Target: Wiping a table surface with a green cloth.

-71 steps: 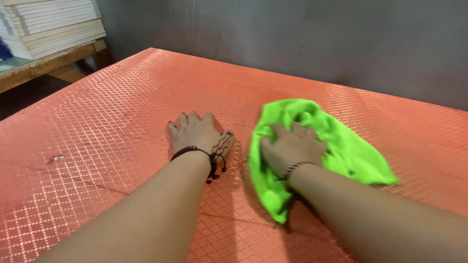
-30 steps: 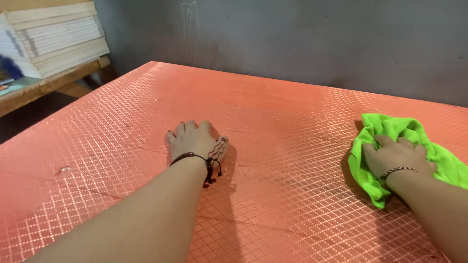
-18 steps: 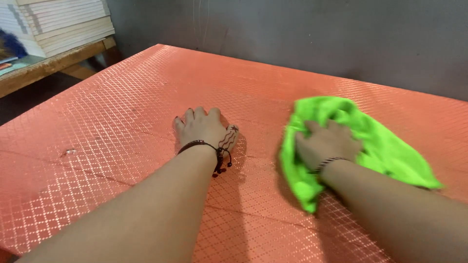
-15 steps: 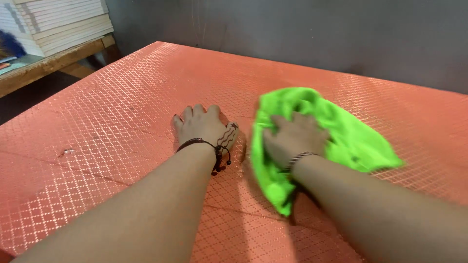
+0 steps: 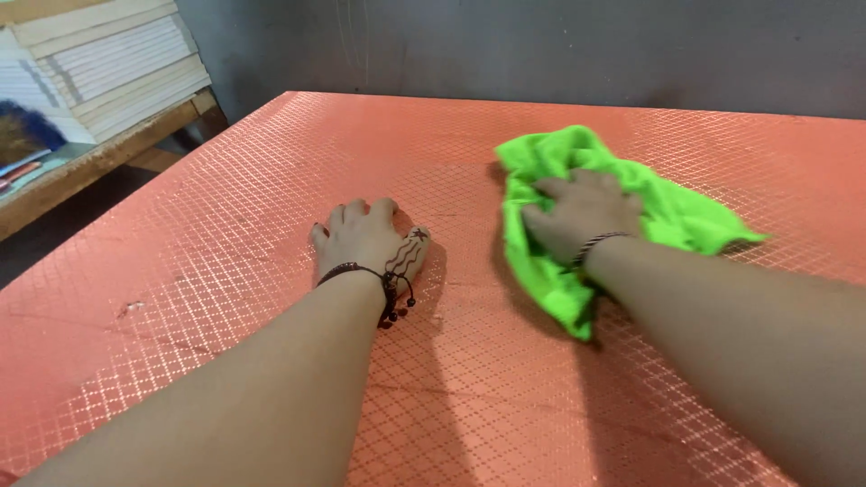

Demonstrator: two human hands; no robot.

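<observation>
A bright green cloth (image 5: 686,216) lies crumpled on a shiny orange sheet with a diamond grid pattern (image 5: 271,171). My right hand (image 5: 582,215) presses down on the cloth's middle, fingers spread and bunching the fabric; a thin bracelet circles that wrist. My left hand (image 5: 365,236) rests flat on the bare sheet left of the cloth, fingers apart, holding nothing. A dark beaded bracelet hangs at its wrist.
A grey wall (image 5: 541,41) runs along the far edge of the sheet. At the far left stands a wooden bench (image 5: 108,153) with a stack of pale boards (image 5: 99,63) on it. A small scuff (image 5: 129,308) marks the sheet near the left edge.
My right hand swept the green cloth from centre to the far right, back left beside my left hand, and now slightly forward. My left hand stayed planted.
</observation>
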